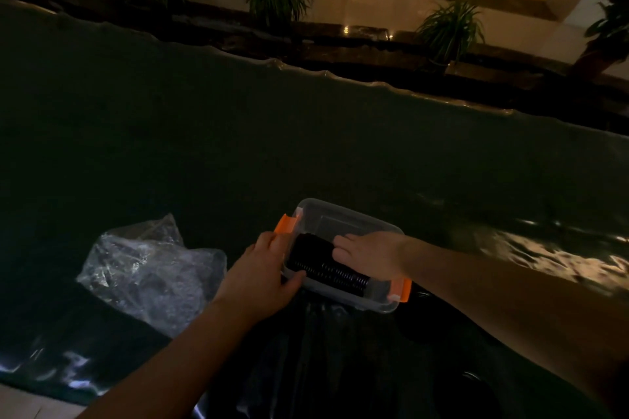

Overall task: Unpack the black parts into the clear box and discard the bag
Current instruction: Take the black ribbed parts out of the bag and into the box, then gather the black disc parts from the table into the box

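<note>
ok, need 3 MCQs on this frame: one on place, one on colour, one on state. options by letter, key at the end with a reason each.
1. Where does the plastic bag lie relative to the clear box?
A. inside it
B. to its left on the dark cover
C. behind it

2. What colour are the box's latches?
A. orange
B. blue
C. white

3. What is the right hand doing?
A. lifting the bag
B. closing a lid
C. reaching into the box, onto the black parts

Key:
1 B, the crumpled bag sits on the cover to the left of the left hand, apart from the box.
2 A, both latches, at opposite corners of the box, show orange.
3 C, its fingers lie over the ribbed black parts inside the lidless box, while the left hand steadies the box's left side.
</note>
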A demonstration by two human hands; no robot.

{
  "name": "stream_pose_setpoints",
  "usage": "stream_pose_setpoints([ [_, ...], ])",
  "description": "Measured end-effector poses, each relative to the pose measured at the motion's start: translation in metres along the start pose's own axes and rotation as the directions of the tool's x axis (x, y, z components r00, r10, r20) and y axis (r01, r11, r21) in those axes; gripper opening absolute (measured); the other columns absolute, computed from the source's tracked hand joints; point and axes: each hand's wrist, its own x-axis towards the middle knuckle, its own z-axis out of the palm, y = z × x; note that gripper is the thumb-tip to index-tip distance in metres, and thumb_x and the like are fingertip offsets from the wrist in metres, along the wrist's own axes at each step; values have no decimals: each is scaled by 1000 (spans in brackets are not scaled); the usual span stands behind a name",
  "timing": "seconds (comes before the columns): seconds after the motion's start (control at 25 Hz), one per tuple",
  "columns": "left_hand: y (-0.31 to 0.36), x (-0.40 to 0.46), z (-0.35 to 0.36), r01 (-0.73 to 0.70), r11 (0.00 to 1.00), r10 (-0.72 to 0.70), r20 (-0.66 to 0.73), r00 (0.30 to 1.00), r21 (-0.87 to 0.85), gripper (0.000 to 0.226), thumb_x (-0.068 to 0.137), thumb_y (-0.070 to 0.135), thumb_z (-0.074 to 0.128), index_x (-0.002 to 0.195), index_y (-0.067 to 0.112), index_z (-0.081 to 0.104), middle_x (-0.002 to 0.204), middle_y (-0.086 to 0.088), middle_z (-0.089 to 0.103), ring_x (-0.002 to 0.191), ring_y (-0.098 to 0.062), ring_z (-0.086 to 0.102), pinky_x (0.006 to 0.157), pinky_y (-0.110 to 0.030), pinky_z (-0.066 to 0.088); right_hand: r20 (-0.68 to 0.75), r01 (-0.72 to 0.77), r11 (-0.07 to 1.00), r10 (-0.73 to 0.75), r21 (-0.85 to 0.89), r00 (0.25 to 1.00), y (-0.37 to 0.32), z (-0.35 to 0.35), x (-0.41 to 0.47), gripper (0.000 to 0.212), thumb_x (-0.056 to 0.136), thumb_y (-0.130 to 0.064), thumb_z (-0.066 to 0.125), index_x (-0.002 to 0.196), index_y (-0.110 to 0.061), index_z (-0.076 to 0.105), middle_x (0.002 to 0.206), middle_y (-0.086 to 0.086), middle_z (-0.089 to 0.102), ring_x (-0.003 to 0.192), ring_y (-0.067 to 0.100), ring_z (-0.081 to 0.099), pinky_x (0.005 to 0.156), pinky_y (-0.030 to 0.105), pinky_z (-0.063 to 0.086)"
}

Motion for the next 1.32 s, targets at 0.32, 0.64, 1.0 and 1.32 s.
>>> stream_pose_setpoints([
  [0.32, -3, 5, 2, -30, 998, 25, 79, 997, 60, 80, 86, 68, 55, 151, 32, 25, 144, -2, 49, 124, -20, 53, 98, -41, 52, -33, -37, 999, 37, -26, 999, -7, -2, 2, 55, 82, -19, 80, 129, -19, 51, 131, 7, 54, 114, 21, 55, 89, 37, 54],
  [0.64, -8, 2, -19, -208, 957, 197, 74, 978, 204, 79, 86, 72, 46, 150, 29, 29, 152, -3, 42, 135, -23, 44, 105, -47, 45, -67, -265, 964, 265, 9, 962, -25, -10, -27, 85, 74, -26, 86, 141, -26, 35, 132, 6, 53, 115, 22, 53, 86, 38, 55],
  [1.0, 13, -5, -35, -463, 870, 459, 67, 886, 168, 75, 88, 69, 48, 149, 29, 33, 152, -3, 44, 138, -22, 42, 108, -46, 41, -200, -750, 493, 868, 441, 454, -92, -29, -154, 65, 89, -36, 75, 145, -28, 44, 143, 5, 47, 127, 24, 50, 98, 42, 51],
  [1.32, 75, -47, 4, -612, 783, 596, 145, 790, 110, 63, 89, 55, 60, 145, 33, 40, 145, 5, 49, 131, -10, 45, 110, -37, 36, 214, -847, 72, 953, 527, 214, -151, 83, -249, 74, 83, -54, 76, 145, -25, 47, 148, 10, 45, 126, 27, 52, 102, 42, 50],
])
